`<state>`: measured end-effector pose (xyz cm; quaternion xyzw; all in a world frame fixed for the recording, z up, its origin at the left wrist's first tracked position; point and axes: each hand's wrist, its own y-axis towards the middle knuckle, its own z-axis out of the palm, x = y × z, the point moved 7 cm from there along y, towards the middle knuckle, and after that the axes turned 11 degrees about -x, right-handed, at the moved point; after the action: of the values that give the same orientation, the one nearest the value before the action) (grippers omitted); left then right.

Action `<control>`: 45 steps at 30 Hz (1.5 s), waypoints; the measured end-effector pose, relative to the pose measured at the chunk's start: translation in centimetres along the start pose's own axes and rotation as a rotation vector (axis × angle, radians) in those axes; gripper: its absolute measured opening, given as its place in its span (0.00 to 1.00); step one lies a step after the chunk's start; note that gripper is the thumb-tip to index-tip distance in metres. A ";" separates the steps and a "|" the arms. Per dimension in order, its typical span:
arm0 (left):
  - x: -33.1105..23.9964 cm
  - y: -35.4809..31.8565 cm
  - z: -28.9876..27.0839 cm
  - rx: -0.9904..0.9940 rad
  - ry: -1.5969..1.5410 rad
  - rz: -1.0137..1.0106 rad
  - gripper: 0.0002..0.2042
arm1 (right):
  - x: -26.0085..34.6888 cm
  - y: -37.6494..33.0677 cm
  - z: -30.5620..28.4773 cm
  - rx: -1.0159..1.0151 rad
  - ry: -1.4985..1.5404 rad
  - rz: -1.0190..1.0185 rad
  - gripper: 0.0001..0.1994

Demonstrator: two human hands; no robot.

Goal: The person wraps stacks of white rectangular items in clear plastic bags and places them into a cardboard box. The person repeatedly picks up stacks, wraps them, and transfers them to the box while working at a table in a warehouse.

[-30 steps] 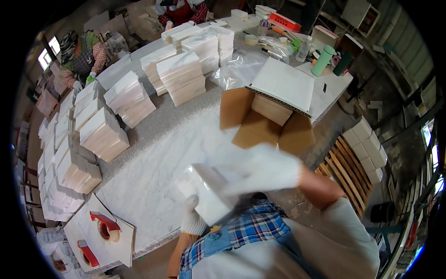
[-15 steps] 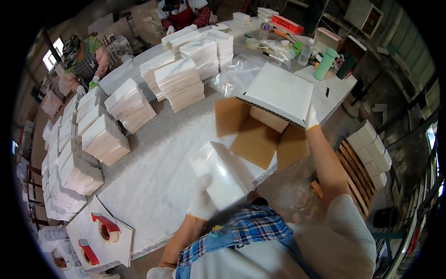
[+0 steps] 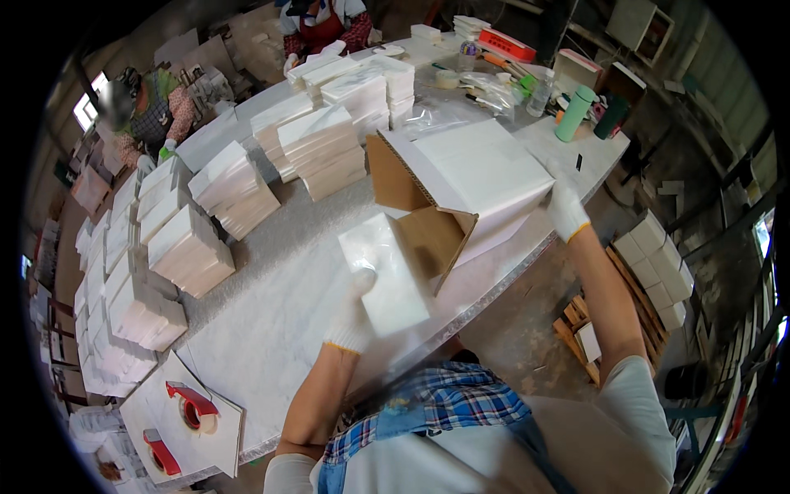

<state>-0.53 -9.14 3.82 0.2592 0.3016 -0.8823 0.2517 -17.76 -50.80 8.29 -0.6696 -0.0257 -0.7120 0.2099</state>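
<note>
Far to the left of my left hand, two red tape dispensers [image 3: 191, 403] lie on a white board [image 3: 218, 432] at the near corner of the table [image 3: 271, 305]. Stacks of white tiles [image 3: 189, 247] run along the left side, well apart from both hands.

My left hand [image 3: 354, 317], gloved in white, grasps a white tile [image 3: 385, 272] from its near edge, fingers closed over the slab. The tile is tilted and held above the table, its far end just at the open mouth of the cardboard box [image 3: 461, 185].

The box lies on its side between my two hands, brown flaps spread toward me, white outer face up.

My right hand [image 3: 566, 210], also gloved, rests on the right end of the box at the table edge. Whether the fingers are clenched on it or only pressing, I cannot tell.

Beyond the right hand, a green bottle [image 3: 573, 114] stands upright on the table.
</note>
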 end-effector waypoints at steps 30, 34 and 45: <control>4.3 10.4 17.5 0.084 -0.243 -0.183 0.24 | 8.3 -5.4 8.0 0.315 -1.260 -0.697 0.44; 4.8 10.7 17.9 0.083 -0.182 -0.172 0.24 | 8.3 -5.2 7.9 0.311 -1.283 -0.713 0.43; 2.5 12.4 16.3 0.136 0.103 -0.152 0.24 | 9.5 -6.4 8.1 0.325 -1.110 -0.560 0.48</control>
<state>0.06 -29.22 8.50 0.2972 0.2722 -0.9028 0.1500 -12.41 -44.91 19.87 -0.8660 -0.4121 -0.2743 0.0702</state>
